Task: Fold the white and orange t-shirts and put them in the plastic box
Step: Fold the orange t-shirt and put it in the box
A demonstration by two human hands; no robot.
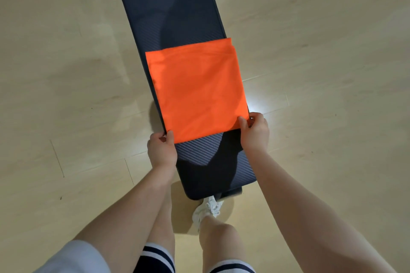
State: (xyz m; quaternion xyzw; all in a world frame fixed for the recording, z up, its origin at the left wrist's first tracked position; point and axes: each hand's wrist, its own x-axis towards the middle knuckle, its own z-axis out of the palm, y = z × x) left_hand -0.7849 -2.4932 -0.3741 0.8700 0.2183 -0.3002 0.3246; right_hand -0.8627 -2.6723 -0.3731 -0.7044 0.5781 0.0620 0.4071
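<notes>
Orange t-shirt point(197, 88) folded square on dark desk point(168, 6); left hand point(162, 148) and right hand point(255, 132) pinch its near corners. Uneven lift could spill layers. Box possibly at far end.

The orange t-shirt point(197, 91) is thin, smooth cloth with a matt face, creased softly along its far right fold. Under it the dark bench pad point(173, 13) looks like padded vinyl — finely ribbed in a weave-like pattern, faintly sheened. The floor point(66, 62) is pale wood-look boarding, smooth and glossy, catching a bright glare on the right.
</notes>
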